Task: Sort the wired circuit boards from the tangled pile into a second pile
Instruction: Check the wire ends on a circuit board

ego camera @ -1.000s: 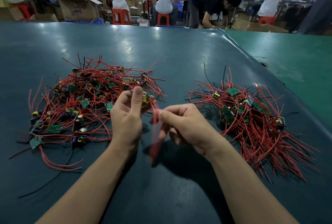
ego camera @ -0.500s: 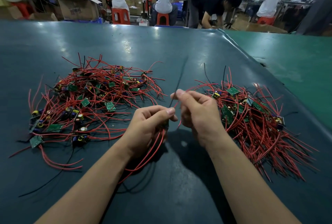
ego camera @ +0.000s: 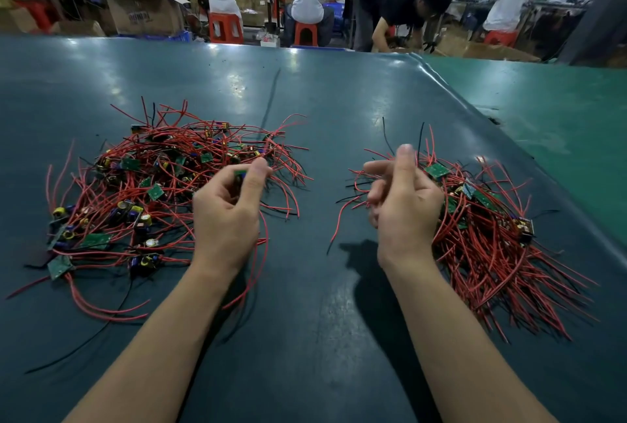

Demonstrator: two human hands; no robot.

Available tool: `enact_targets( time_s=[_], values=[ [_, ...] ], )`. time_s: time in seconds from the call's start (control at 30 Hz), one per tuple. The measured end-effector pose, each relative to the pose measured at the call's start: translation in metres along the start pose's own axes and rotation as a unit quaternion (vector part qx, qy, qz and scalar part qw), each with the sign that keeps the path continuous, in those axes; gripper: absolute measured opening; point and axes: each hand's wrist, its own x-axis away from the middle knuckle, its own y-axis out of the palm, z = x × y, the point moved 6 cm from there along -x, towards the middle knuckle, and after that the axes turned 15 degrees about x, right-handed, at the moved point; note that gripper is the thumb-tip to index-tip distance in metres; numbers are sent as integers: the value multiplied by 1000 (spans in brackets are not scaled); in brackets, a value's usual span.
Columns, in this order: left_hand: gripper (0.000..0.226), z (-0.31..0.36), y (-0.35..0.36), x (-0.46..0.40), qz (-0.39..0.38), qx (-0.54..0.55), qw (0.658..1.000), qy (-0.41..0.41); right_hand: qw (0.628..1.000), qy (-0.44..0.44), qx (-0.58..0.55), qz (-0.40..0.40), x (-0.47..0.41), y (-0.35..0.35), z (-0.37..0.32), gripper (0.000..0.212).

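The tangled pile (ego camera: 142, 195) of small green circuit boards with red and black wires lies on the left of the dark mat. A second pile (ego camera: 488, 229) lies on the right. My left hand (ego camera: 227, 215) is at the tangled pile's right edge and pinches one wired circuit board (ego camera: 241, 174) between thumb and fingers. Its red wires (ego camera: 252, 280) trail down past my wrist, and a blurred black wire (ego camera: 271, 97) streaks up from it. My right hand (ego camera: 403, 202) is at the second pile's left edge, thumb up and fingers curled among red wires. Whether it holds one is unclear.
The dark mat (ego camera: 305, 321) ends on the right at a raised edge beside a green surface (ego camera: 549, 117). Beyond the far edge, people sit on red stools (ego camera: 224, 27) at benches, and one person in black (ego camera: 397, 5) bends down.
My hands have moved apart: the left one back toward the tangled pile with the board, the right one to the second pile. The black wire my right hand pinched now swings free.
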Motion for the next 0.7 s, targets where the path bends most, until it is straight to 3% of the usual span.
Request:
enact_targets(
  time_s=[0.07,0.17,0.27,0.33,0.43,0.53,0.6,0.7],
  values=[
    [20,2,-11,-4,40,-123,990,59,991,-51,115,-34,5,8,-1,38],
    [30,-1,-18,-7,49,-294,950,88,933,-133,316,-104,13,23,4,22],
    [22,-14,-10,-6,-7,-367,928,57,851,-119,460,-224,24,39,22,42],
    [21,-19,-6,-3,-27,-395,918,35,813,-111,510,-256,29,42,29,49],
    [23,-3,-9,0,23,-336,936,99,852,-123,458,-221,27,39,21,37],
    [16,9,-2,1,16,-186,972,146,934,-122,267,-204,27,40,6,8],
    [17,1,11,5,-37,-65,995,63,953,-57,121,-273,33,48,6,5],
    [13,-8,21,11,-78,13,997,-20,948,-16,72,-309,35,50,7,12]
  ],
)
